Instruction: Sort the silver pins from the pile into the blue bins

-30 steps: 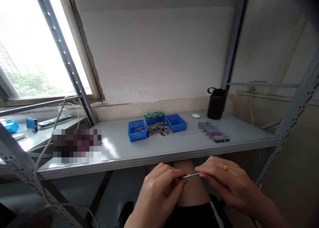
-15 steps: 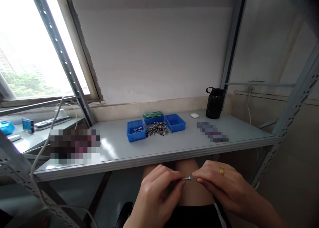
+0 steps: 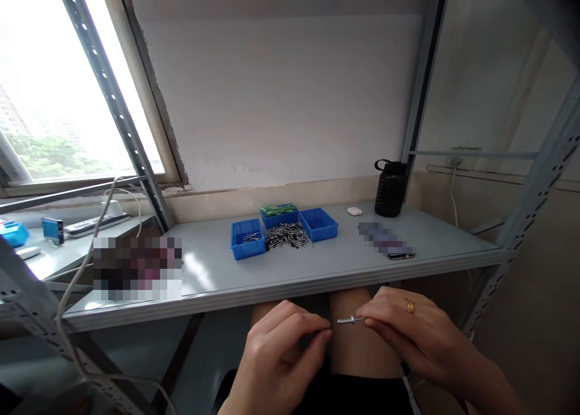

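Note:
Below the table's front edge, my right hand (image 3: 403, 333) pinches a small metal rivet (image 3: 350, 321) by its thin end, the flanged head pointing left. A gold ring sits on that hand. My left hand (image 3: 283, 351) is curled a little to the left of the rivet, thumb and forefinger pressed together just clear of its tip; whether they hold anything is hidden. Both hands hover over my knees. On the grey table (image 3: 217, 270) lies a heap of metal rivets (image 3: 287, 235) between three blue bins (image 3: 247, 238).
A black water bottle (image 3: 389, 188) and a small white case (image 3: 354, 211) stand at the back right. The rear bin holds green parts (image 3: 277, 210). Metal shelf posts (image 3: 528, 203) flank the table. A white cable (image 3: 77, 276) hangs at left, near a power strip (image 3: 90, 223).
The rivet was held between both hands; now my left fingers have come off it and only my right hand holds it. Both hands drifted slightly apart.

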Action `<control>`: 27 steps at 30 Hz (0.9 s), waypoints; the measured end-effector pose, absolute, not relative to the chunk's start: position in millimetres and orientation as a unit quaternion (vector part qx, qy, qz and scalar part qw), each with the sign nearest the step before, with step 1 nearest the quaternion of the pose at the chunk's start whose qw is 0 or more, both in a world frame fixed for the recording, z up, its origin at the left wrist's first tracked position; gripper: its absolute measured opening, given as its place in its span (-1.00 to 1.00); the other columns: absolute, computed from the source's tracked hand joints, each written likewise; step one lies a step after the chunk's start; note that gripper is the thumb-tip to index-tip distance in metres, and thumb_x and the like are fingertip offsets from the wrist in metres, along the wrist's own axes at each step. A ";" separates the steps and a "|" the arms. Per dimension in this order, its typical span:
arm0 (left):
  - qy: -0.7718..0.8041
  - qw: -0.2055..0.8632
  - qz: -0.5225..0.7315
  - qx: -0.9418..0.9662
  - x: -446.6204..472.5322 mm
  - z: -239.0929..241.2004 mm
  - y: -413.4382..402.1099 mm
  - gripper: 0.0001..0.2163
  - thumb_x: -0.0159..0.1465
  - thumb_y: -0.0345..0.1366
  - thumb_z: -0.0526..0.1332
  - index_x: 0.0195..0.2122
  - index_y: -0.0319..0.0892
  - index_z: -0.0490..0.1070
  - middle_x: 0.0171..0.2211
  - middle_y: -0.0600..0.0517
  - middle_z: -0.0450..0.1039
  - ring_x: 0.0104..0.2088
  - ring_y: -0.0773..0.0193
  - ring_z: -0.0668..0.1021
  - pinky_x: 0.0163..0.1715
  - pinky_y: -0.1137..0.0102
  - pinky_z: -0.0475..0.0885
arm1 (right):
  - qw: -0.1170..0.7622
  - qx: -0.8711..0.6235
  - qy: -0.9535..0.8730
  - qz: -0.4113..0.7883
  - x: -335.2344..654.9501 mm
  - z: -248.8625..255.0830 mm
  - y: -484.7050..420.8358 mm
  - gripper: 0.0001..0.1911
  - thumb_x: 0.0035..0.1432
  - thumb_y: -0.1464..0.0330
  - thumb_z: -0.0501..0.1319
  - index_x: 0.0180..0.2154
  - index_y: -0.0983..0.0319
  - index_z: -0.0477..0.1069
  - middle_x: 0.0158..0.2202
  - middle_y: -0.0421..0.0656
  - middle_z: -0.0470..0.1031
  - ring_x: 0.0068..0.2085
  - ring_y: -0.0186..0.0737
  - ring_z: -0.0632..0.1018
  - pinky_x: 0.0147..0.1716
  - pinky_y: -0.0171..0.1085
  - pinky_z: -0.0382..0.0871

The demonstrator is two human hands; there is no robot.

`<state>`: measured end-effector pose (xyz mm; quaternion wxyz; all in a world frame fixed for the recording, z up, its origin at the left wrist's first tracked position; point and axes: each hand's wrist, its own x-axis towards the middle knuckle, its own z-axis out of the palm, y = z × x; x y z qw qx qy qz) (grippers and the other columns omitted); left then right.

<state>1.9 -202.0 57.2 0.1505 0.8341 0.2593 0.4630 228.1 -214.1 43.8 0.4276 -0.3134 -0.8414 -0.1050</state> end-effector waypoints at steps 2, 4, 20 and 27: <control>0.266 0.149 0.456 0.836 3.1 56.8 -201.8 -0.87 0.24 -0.51 0.21 -0.30 -0.15 0.47 -0.42 0.09 0.48 -0.42 0.40 0.50 -0.41 0.55 0.38 | 0.428 -0.316 -0.840 -0.109 228.6 44.2 -214.8 -0.80 0.37 0.40 0.02 -0.23 0.20 0.41 -0.39 -0.17 0.57 -0.36 -0.28 0.56 -0.36 -0.33 0.39; 0.270 0.144 0.448 0.840 5.7 56.3 -201.7 -0.89 0.24 -0.50 0.22 -0.31 -0.15 0.46 -0.43 0.09 0.47 -0.42 0.39 0.49 -0.42 0.54 0.37 | 0.423 -0.307 -0.846 -0.107 226.2 45.5 -215.2 -0.76 0.39 0.38 -0.01 -0.24 0.21 0.42 -0.37 -0.16 0.58 -0.37 -0.29 0.56 -0.35 -0.33 0.40; 0.249 0.130 0.453 0.846 14.6 47.9 -201.2 -0.90 0.24 -0.51 0.20 -0.31 -0.19 0.44 -0.47 0.08 0.47 -0.45 0.37 0.48 -0.44 0.52 0.34 | 0.412 -0.286 -0.861 -0.085 225.1 42.7 -215.5 -0.80 0.38 0.43 -0.02 -0.20 0.24 0.37 -0.39 -0.17 0.55 -0.38 -0.28 0.51 -0.37 -0.31 0.33; 0.251 0.124 0.439 0.854 13.5 49.1 -205.1 -0.92 0.25 -0.48 0.20 -0.32 -0.18 0.45 -0.51 0.08 0.46 -0.48 0.35 0.46 -0.45 0.50 0.33 | 0.400 -0.260 -0.876 -0.062 221.5 42.2 -214.7 -0.78 0.40 0.42 -0.03 -0.17 0.25 0.37 -0.40 -0.18 0.54 -0.42 -0.30 0.48 -0.39 -0.31 0.31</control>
